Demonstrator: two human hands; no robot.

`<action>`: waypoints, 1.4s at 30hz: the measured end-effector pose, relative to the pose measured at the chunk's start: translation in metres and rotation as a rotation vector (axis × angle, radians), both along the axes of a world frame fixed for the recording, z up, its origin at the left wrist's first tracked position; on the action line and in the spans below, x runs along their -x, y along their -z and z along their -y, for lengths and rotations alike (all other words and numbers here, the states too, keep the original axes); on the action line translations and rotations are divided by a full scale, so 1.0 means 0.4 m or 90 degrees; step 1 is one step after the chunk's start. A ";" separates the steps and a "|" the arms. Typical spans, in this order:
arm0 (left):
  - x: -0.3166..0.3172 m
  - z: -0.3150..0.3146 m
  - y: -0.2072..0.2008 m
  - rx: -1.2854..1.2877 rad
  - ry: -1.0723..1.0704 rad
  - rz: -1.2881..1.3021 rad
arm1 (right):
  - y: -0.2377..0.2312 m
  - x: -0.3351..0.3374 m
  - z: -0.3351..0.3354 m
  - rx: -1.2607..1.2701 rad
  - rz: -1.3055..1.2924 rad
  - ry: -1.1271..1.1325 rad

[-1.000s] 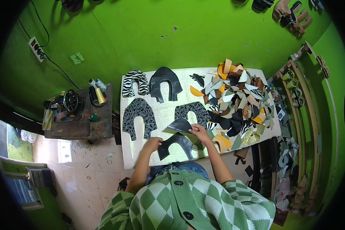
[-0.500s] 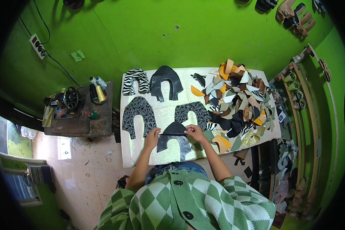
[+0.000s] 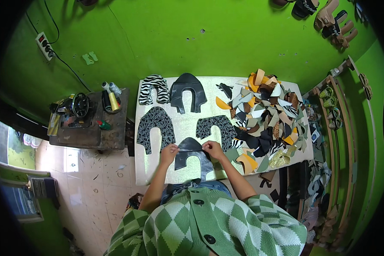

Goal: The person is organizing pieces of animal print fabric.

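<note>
A black, pointed shoe-upper piece [image 3: 189, 144] lies near the table's front edge, its straight lower edge along the top of a black U-shaped shoe-upper piece [image 3: 193, 159]. My left hand [image 3: 170, 153] pinches the pointed piece at its left corner. At the right corner, my right hand [image 3: 213, 149] pinches it too, thumb and fingertips together. Just left lies a grey-and-black patterned arch-shaped piece [image 3: 155, 121]. A shorter patterned piece [image 3: 207, 126] lies beyond my right hand. Whether the two black pieces are joined cannot be made out.
A zebra-striped stack [image 3: 148, 91] and a black arch-shaped stack [image 3: 184, 83] sit at the back of the table [image 3: 158, 168]. Scraps [image 3: 264, 113] heap up at the right. A sewing machine [image 3: 79, 106] stands at the left, shelves with sandals [image 3: 327, 93] at the right.
My right hand has moved slightly left and its fingertips have closed on the corner of the pointed piece. My left hand stays at the left corner. The whole view has shifted a little.
</note>
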State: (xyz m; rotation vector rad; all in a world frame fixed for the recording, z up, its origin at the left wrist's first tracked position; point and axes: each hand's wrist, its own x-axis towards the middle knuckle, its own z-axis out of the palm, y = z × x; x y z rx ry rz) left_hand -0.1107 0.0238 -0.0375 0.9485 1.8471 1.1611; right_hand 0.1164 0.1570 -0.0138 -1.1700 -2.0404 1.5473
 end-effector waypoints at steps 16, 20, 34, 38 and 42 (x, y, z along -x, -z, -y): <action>-0.043 -0.008 0.019 0.042 -0.086 -0.099 | -0.007 0.012 0.018 -0.128 0.039 0.037; -0.056 -0.012 0.004 0.023 -0.090 -0.108 | -0.002 0.006 0.014 -0.109 0.028 0.053; -0.056 -0.014 -0.035 0.016 -0.078 -0.193 | -0.015 0.011 0.026 -0.189 0.024 0.076; -0.052 -0.010 -0.037 0.015 -0.076 -0.185 | -0.017 0.012 0.032 -0.194 0.003 0.076; -0.064 -0.012 -0.074 0.026 -0.077 -0.185 | -0.025 0.008 0.032 -0.213 0.035 0.057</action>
